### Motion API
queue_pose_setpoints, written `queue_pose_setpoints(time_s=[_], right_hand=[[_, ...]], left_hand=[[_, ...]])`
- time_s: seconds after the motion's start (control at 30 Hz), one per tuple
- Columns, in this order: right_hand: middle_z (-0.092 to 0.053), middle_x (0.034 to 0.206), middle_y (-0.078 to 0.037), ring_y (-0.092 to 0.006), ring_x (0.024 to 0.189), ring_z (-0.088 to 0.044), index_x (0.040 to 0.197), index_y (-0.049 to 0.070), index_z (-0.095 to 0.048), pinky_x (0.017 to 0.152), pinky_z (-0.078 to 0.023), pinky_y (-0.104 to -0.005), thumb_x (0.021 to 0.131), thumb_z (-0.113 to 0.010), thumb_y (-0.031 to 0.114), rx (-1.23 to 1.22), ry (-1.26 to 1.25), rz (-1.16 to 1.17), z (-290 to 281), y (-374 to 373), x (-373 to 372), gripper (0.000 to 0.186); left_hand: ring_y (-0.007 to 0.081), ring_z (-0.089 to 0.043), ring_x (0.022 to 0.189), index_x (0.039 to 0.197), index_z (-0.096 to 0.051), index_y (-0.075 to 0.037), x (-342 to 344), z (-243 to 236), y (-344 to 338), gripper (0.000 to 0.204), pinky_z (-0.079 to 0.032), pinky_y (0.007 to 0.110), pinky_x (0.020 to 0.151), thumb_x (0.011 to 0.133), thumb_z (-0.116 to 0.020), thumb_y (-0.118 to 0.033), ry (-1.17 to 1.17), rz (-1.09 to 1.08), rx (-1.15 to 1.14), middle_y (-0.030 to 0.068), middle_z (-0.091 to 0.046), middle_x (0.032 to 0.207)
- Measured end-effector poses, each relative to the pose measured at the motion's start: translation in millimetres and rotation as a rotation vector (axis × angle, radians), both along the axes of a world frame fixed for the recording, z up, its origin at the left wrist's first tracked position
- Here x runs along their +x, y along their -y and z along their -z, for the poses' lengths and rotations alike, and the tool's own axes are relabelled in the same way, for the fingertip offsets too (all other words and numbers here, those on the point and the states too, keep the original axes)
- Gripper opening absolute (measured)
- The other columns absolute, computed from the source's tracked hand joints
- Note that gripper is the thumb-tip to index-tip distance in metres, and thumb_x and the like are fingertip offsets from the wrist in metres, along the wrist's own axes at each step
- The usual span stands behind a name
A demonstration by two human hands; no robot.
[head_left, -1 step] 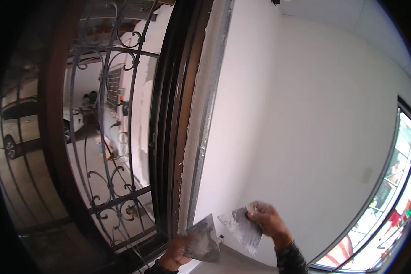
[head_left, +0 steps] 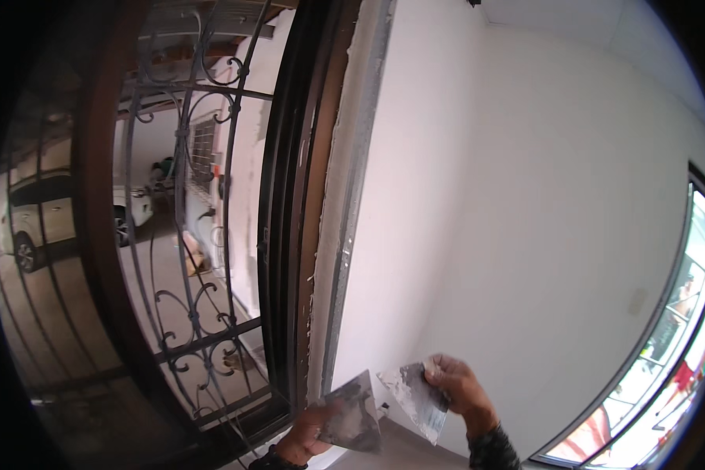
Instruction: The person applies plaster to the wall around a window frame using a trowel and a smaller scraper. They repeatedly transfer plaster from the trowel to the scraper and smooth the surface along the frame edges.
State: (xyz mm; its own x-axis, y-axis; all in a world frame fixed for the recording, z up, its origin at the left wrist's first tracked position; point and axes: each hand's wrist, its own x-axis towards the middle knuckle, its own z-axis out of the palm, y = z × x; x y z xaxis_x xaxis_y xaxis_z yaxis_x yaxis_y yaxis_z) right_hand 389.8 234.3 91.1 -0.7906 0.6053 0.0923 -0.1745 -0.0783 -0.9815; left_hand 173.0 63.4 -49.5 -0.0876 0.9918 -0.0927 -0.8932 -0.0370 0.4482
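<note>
Low in the view, my left hand [head_left: 312,427] grips a dark metal putty knife [head_left: 351,415], its wide blade smeared with pale grey material. Just to its right, my right hand [head_left: 456,392] holds a second wide metal blade [head_left: 415,403], with lumpy white paste along its left part and my thumb on its upper corner. The blades are close together in front of the inner edge of the window opening, where a pale strip [head_left: 339,235] with rough edges runs beside the dark frame [head_left: 278,204].
A black scrolled grille [head_left: 227,204] fills the left opening, with a white car [head_left: 47,219] visible through the glass and a driveway beyond. A white wall [head_left: 525,196] spans the centre and right; a second window [head_left: 666,337] stands at the far right, below the ceiling [head_left: 603,27].
Both hands and blades sit slightly lower in the picture, the right hand most noticeably. The right-hand window appears shifted a little to the right.
</note>
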Motion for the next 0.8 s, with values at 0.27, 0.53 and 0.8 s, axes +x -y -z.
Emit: queue_pose_setpoints(time_s=[0.27,0.53,0.8], right_hand=[[-0.069,0.093,-0.009,-0.017,0.077,-0.067,0.104,-0.004,-0.063,0.074,-0.058,-0.0311,0.093,-0.066,0.008,-0.347,-0.004,-0.14,97,-24,58,0.017],[-0.069,0.088,-0.012,-0.0182,0.074,-0.067,0.106,-0.007,-0.062,0.069,-0.057,-0.0311,0.089,-0.07,0.01,-0.201,0.048,-0.091,115,-51,101,0.024],[-0.068,0.098,-0.012,-0.0207,0.082,-0.067,0.113,-0.008,-0.06,0.076,-0.056,-0.0339,0.09,-0.063,0.005,-0.453,-0.133,0.107,164,-51,118,0.026]], left_hand=[[0.0227,-0.066,0.106,0.127,-0.054,0.003,80,4,-25,0.041,-0.054,0.039,0.095,0.095,-0.066,-0.019,-0.175,-0.024,-0.04,0.0137,-0.064,0.121],[0.0268,-0.066,0.108,0.125,-0.061,-0.004,109,-6,-29,0.039,-0.049,0.049,0.1,0.091,-0.069,-0.02,-0.111,-0.048,-0.036,0.013,-0.069,0.115],[0.0253,-0.065,0.111,0.126,-0.06,-0.004,98,-49,-17,0.039,-0.047,0.046,0.104,0.093,-0.067,-0.023,-0.134,-0.324,0.125,0.0104,-0.067,0.12]])
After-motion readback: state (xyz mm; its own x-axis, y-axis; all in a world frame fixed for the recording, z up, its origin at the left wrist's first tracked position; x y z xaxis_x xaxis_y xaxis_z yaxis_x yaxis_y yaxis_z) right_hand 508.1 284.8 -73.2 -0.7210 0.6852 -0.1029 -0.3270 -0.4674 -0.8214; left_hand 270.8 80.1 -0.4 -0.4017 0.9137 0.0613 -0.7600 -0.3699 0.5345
